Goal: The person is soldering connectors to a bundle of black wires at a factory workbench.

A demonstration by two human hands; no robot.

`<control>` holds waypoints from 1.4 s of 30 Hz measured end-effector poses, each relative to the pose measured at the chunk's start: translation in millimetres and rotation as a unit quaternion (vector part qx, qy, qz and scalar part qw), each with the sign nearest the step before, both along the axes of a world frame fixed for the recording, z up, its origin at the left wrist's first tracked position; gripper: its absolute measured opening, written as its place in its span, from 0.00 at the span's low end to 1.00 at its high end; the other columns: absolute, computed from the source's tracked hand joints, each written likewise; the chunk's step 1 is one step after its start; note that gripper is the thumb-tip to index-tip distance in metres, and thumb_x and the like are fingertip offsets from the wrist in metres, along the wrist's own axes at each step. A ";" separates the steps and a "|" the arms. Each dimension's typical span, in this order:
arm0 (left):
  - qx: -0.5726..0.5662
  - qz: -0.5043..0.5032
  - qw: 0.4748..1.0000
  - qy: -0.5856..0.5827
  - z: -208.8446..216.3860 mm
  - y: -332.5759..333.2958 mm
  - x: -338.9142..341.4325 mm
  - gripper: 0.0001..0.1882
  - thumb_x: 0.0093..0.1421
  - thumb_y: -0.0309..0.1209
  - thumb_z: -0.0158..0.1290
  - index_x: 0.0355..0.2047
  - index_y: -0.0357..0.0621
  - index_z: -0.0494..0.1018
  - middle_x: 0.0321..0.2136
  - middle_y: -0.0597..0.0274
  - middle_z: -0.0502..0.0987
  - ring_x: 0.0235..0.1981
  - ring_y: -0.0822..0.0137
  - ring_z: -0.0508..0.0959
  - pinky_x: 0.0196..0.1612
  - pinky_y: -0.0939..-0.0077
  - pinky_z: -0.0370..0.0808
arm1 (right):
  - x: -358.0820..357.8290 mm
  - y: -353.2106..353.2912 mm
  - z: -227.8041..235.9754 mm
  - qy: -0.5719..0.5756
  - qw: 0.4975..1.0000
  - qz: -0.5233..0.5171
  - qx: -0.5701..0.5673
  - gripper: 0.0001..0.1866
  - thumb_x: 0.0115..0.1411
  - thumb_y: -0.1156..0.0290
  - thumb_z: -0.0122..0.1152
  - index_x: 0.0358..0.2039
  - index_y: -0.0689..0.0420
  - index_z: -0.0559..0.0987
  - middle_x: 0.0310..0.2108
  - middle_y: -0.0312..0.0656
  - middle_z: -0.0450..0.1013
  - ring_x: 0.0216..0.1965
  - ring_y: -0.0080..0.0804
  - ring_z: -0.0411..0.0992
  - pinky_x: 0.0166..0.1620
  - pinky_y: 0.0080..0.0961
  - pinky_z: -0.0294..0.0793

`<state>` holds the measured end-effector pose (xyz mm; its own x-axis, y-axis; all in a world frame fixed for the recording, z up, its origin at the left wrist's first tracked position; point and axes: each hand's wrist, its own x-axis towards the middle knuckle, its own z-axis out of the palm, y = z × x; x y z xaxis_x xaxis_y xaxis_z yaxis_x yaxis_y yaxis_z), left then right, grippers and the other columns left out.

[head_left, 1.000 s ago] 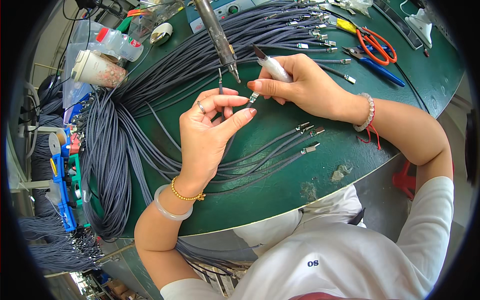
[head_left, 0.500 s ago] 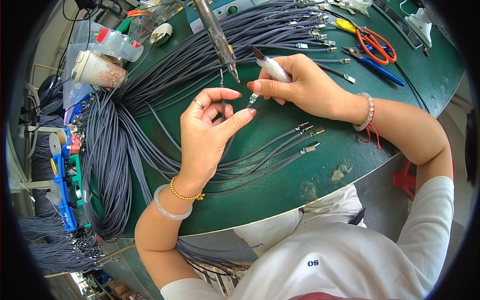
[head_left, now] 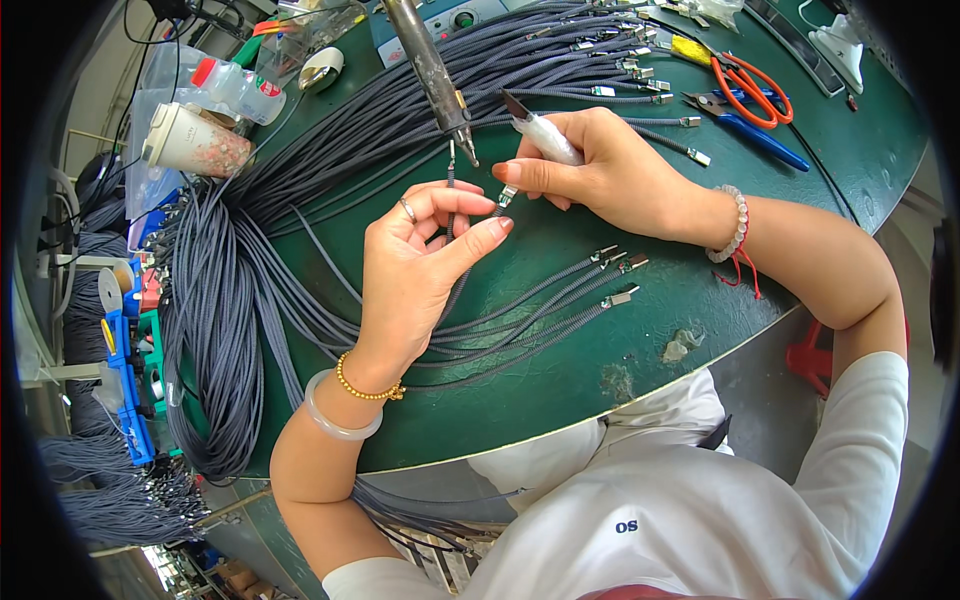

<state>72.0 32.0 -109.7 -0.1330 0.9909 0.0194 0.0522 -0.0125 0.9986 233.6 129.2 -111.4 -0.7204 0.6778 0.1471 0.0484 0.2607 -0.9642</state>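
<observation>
My left hand [head_left: 412,275] pinches a dark braided cable between thumb and fingers, just behind its small metal connector [head_left: 507,194]. A second thin cable end [head_left: 451,172] runs up past the left fingers and points toward a soldering iron [head_left: 428,68], whose tip hangs just above. My right hand [head_left: 625,180] is closed round a knife [head_left: 548,138] with a white-wrapped handle, its dark blade pointing up and left. The right thumb tip is at the connector; whether it presses on it I cannot tell.
Bundled cables [head_left: 215,330] cover the table's left and back. Several finished-looking cable ends [head_left: 620,296] lie right of my left hand. Orange-handled scissors [head_left: 750,90] and blue-handled cutters [head_left: 765,140] lie at right. A paper cup [head_left: 200,140] and bottle [head_left: 240,90] stand far left.
My left index finger has come down onto the cable by the connector. The second cable end has shifted slightly right and down; the right hand has hardly moved.
</observation>
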 end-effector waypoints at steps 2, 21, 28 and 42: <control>-0.017 0.008 0.999 -0.028 4.2 1.7 1.1 0.09 0.49 0.22 0.56 0.31 0.33 0.69 0.32 0.63 0.69 0.25 0.81 0.67 0.27 0.90 0.65 | 0.2 0.7 -1.9 0.000 1.000 -0.002 -0.004 0.15 0.53 0.61 0.59 0.20 0.61 0.72 0.14 0.32 0.66 0.17 0.14 0.61 0.20 0.13 0.59; 0.015 0.022 0.999 0.026 -2.2 1.9 -2.3 0.06 0.51 0.21 0.53 0.30 0.34 0.70 0.26 0.60 0.75 0.24 0.78 0.73 0.23 0.90 0.66 | -1.8 5.5 -10.8 0.036 0.999 0.026 0.004 0.10 0.56 0.66 0.54 0.29 0.61 0.74 0.17 0.31 0.65 0.19 0.14 0.59 0.23 0.12 0.59; 0.058 0.037 0.995 0.071 0.8 -1.6 -6.5 0.05 0.50 0.18 0.53 0.29 0.33 0.71 0.26 0.62 0.75 0.24 0.79 0.73 0.24 0.90 0.67 | -6.4 2.2 -8.7 0.045 0.999 0.028 0.003 0.09 0.56 0.68 0.54 0.30 0.61 0.74 0.18 0.31 0.66 0.20 0.13 0.60 0.23 0.11 0.60; 0.192 0.066 0.964 0.175 0.6 -6.3 -17.1 0.06 0.48 0.17 0.54 0.29 0.34 0.74 0.23 0.66 0.72 0.22 0.81 0.72 0.24 0.92 0.68 | -12.7 -9.6 -1.3 0.030 0.998 0.013 0.060 0.08 0.55 0.69 0.55 0.29 0.62 0.74 0.21 0.32 0.69 0.20 0.14 0.62 0.23 0.12 0.62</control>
